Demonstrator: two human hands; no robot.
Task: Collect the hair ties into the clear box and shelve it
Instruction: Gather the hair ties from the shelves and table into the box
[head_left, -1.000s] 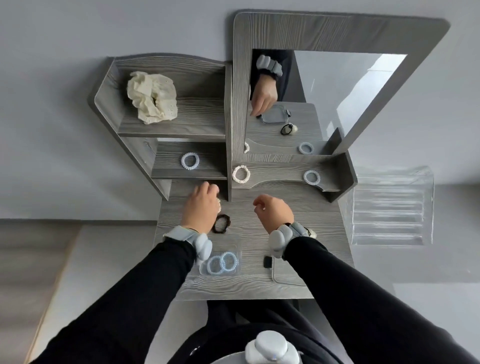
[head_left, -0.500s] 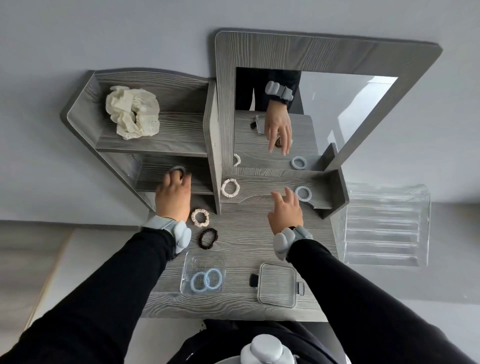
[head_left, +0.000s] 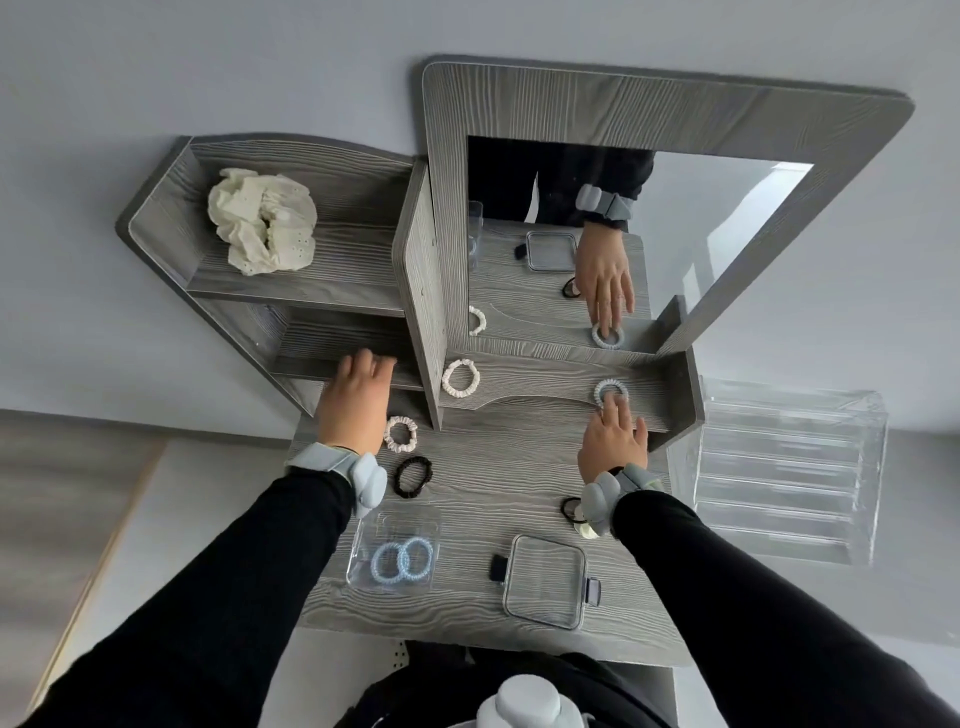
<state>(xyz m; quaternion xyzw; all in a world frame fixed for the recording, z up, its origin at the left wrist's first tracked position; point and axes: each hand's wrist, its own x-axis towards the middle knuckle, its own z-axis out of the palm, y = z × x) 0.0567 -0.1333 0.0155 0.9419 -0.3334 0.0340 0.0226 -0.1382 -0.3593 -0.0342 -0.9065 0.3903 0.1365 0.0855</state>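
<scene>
The clear box (head_left: 363, 540) sits at the front left of the tabletop with two blue spiral hair ties (head_left: 402, 560) inside. Its lid (head_left: 545, 582) lies to the right. My left hand (head_left: 356, 405) reaches into the lower left shelf, fingers curled over the pale spiral tie that lay there; the tie is hidden. My right hand (head_left: 613, 441) has spread fingertips resting on a grey-blue spiral tie (head_left: 605, 387) on the low shelf under the mirror. A white tie (head_left: 460, 378) lies on that shelf too. A pinkish tie (head_left: 400, 433) and a black tie (head_left: 414, 476) lie on the tabletop.
A cream scrunchie (head_left: 262, 228) rests on the top left shelf. Another black tie (head_left: 570, 509) lies by my right wrist. A clear acrylic rack (head_left: 784, 467) stands off the table's right side. The mirror (head_left: 701, 218) rises behind the low shelf.
My right hand has moved forward and right until its fingertips touch the grey-blue tie. My left hand has closed over the spiral tie on the lower left shelf, which no longer shows.
</scene>
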